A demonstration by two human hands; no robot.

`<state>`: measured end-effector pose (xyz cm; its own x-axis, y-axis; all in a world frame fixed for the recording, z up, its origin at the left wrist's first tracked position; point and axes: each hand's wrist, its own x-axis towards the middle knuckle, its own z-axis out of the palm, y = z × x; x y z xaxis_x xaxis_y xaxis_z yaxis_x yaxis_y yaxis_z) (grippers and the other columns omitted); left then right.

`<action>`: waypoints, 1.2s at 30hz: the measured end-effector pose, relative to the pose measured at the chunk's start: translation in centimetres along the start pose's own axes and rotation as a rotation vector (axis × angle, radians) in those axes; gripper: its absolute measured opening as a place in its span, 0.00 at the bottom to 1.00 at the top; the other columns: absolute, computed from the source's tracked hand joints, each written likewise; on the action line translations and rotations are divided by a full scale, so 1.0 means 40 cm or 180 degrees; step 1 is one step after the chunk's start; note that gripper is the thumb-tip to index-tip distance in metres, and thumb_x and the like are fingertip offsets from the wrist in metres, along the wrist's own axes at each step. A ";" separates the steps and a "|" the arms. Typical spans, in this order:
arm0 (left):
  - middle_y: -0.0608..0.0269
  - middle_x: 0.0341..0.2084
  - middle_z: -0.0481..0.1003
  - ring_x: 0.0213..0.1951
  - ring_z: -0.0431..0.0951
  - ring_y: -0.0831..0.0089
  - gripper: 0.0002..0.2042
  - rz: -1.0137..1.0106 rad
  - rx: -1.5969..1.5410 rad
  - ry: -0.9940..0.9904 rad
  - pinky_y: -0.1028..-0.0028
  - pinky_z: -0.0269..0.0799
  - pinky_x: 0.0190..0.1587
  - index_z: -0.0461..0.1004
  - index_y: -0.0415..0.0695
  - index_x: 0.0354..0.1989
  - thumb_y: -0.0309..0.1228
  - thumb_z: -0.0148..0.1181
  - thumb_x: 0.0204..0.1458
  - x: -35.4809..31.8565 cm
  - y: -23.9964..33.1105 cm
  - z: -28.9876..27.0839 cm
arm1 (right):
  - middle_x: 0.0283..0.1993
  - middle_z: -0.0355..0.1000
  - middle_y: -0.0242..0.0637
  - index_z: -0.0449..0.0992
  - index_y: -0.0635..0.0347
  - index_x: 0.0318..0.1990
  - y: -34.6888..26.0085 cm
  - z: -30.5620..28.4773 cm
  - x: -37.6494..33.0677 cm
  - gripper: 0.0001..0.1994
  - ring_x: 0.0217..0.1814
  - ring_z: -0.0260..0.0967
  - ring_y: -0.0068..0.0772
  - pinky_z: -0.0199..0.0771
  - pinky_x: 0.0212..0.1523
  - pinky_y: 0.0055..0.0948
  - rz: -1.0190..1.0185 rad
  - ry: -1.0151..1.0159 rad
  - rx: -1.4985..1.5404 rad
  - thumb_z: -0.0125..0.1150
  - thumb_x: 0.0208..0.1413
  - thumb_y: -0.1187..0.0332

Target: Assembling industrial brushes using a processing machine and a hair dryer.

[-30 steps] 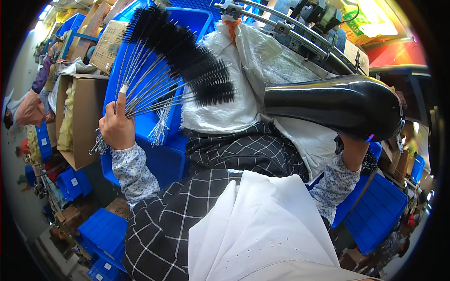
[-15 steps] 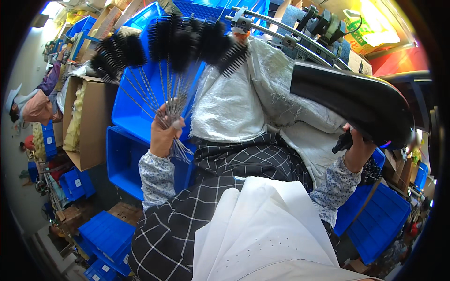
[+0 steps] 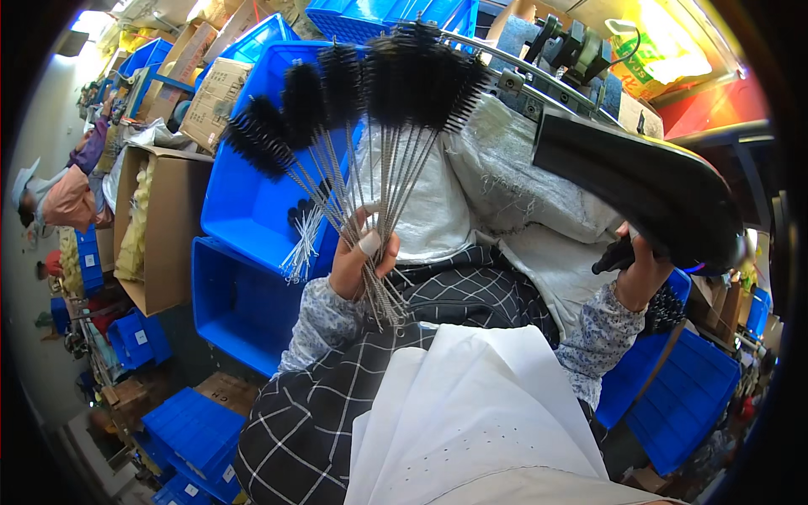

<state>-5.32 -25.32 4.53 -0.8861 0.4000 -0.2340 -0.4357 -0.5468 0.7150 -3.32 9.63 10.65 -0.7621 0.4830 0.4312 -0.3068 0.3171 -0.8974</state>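
Clasping black brushes (image 3: 408,84), left hand (image 3: 352,268) curled; right hand (image 3: 644,276) grips hair dryer (image 3: 648,189)

Between the fanned black brushes (image 3: 383,143) in the left hand (image 3: 364,257) and the nozzle of the black blower (image 3: 635,189) in the right hand (image 3: 644,273), a hand could pass low over the white sacking (image 3: 505,160), until the metal rails of a machine (image 3: 568,55) bar the far side. Leftward, a way runs past the left wrist over the nearer blue bin (image 3: 231,295) (its raised rim must be cleared), but the tall cardboard box (image 3: 175,240) stands beyond as a wall.
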 end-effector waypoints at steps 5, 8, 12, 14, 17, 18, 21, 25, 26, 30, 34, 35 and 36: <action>0.65 0.18 0.62 0.09 0.58 0.82 0.26 0.0014 -0.0727 -0.0829 0.84 0.53 0.12 0.51 0.52 0.54 0.32 0.53 0.46 -0.005 -0.014 -0.016 | 0.27 0.68 0.38 0.67 0.68 0.34 0.001 0.002 0.007 0.09 0.24 0.65 0.28 0.65 0.27 0.22 0.0101 -0.0166 0.0121 0.51 0.43 0.75; 0.72 0.15 0.63 0.08 0.59 0.84 0.28 -0.0132 -0.1584 -0.1341 0.85 0.54 0.12 0.50 0.54 0.55 0.28 0.53 0.45 0.017 -0.028 -0.033 | 0.28 0.68 0.39 0.67 0.69 0.36 0.044 -0.012 -0.002 0.11 0.25 0.65 0.28 0.67 0.28 0.24 -0.0294 -0.0039 -0.0758 0.52 0.41 0.77; 0.72 0.10 0.66 0.11 0.67 0.83 0.26 0.0019 -0.3113 -0.3012 0.85 0.61 0.15 0.50 0.51 0.54 0.25 0.49 0.45 0.063 -0.050 -0.036 | 0.27 0.69 0.39 0.68 0.69 0.35 0.058 -0.013 -0.005 0.10 0.26 0.66 0.28 0.69 0.29 0.27 -0.0374 0.0074 -0.0669 0.53 0.41 0.78; 0.64 0.15 0.70 0.15 0.71 0.76 0.31 -0.0032 -0.2893 -0.3332 0.79 0.67 0.20 0.45 0.50 0.57 0.24 0.49 0.42 0.074 -0.039 -0.042 | 0.27 0.69 0.39 0.68 0.69 0.35 0.066 -0.037 -0.001 0.11 0.26 0.66 0.29 0.69 0.29 0.27 -0.0767 -0.0035 -0.1659 0.53 0.41 0.77; 0.63 0.14 0.69 0.14 0.71 0.76 0.22 0.0011 -0.2863 -0.3196 0.79 0.67 0.18 0.52 0.46 0.48 0.23 0.48 0.42 0.063 -0.024 -0.026 | 0.28 0.68 0.40 0.67 0.69 0.37 0.040 -0.036 0.003 0.13 0.26 0.66 0.29 0.68 0.29 0.26 -0.1818 -0.0366 -0.2452 0.53 0.42 0.74; 0.63 0.14 0.69 0.14 0.71 0.76 0.19 -0.0005 -0.2843 -0.3122 0.80 0.66 0.18 0.53 0.46 0.45 0.23 0.47 0.42 0.061 -0.020 -0.025 | 0.29 0.68 0.40 0.67 0.69 0.37 0.013 -0.007 0.000 0.13 0.26 0.65 0.29 0.68 0.30 0.26 -0.0799 -0.0223 -0.1122 0.54 0.43 0.72; 0.69 0.09 0.65 0.10 0.66 0.81 0.18 -0.0046 -0.2677 -0.2766 0.82 0.60 0.12 0.54 0.46 0.45 0.25 0.48 0.44 0.054 -0.008 -0.020 | 0.31 0.68 0.40 0.68 0.68 0.36 0.020 -0.002 -0.010 0.13 0.26 0.65 0.29 0.68 0.32 0.27 0.0109 0.0104 -0.0031 0.55 0.43 0.70; 0.72 0.10 0.60 0.07 0.58 0.85 0.19 0.0096 -0.2059 -0.1645 0.84 0.55 0.11 0.53 0.48 0.51 0.27 0.43 0.48 0.031 0.004 -0.030 | 0.31 0.68 0.40 0.68 0.68 0.36 -0.025 0.027 0.011 0.12 0.25 0.65 0.29 0.68 0.28 0.25 -0.0038 -0.0003 0.0364 0.54 0.43 0.72; 0.71 0.14 0.60 0.08 0.55 0.86 0.22 0.0209 -0.1645 -0.1044 0.84 0.51 0.11 0.49 0.51 0.55 0.29 0.42 0.51 0.019 0.011 -0.027 | 0.31 0.68 0.40 0.68 0.68 0.36 -0.001 0.010 0.007 0.12 0.25 0.65 0.29 0.68 0.28 0.25 -0.0034 -0.0003 0.0356 0.54 0.43 0.72; 0.70 0.22 0.65 0.11 0.53 0.87 0.23 0.0612 -0.0178 -0.0040 0.84 0.51 0.14 0.46 0.43 0.56 0.36 0.42 0.54 0.076 0.057 -0.052 | 0.30 0.68 0.39 0.66 0.69 0.36 0.043 -0.019 -0.014 0.11 0.24 0.65 0.28 0.68 0.27 0.24 -0.0477 0.0100 -0.0635 0.52 0.42 0.78; 0.71 0.24 0.66 0.16 0.57 0.86 0.20 0.0514 -0.1481 -0.0105 0.83 0.55 0.22 0.55 0.41 0.50 0.38 0.48 0.51 0.181 0.067 -0.072 | 0.28 0.67 0.38 0.67 0.68 0.32 0.011 0.017 -0.015 0.08 0.24 0.65 0.28 0.68 0.27 0.24 0.0363 0.0246 0.0088 0.52 0.40 0.80; 0.72 0.24 0.67 0.19 0.59 0.85 0.19 0.0599 -0.1570 0.0044 0.82 0.56 0.25 0.57 0.43 0.47 0.37 0.49 0.50 0.209 0.046 -0.063 | 0.28 0.67 0.38 0.67 0.68 0.32 0.008 0.019 -0.014 0.08 0.24 0.65 0.28 0.68 0.27 0.24 0.0345 0.0232 0.0081 0.52 0.40 0.80; 0.74 0.25 0.68 0.21 0.61 0.84 0.17 0.0680 -0.1661 0.0194 0.80 0.58 0.27 0.59 0.45 0.45 0.36 0.51 0.49 0.235 0.009 -0.054 | 0.27 0.67 0.38 0.67 0.68 0.31 0.005 0.018 -0.016 0.07 0.24 0.64 0.28 0.67 0.27 0.25 0.0443 0.0188 0.0205 0.52 0.40 0.81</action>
<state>-14.15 -23.35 1.18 -0.9639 0.2059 -0.1686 -0.2524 -0.9082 0.3338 -3.33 8.80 10.12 -0.7655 0.5663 0.3054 -0.2380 0.1916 -0.9522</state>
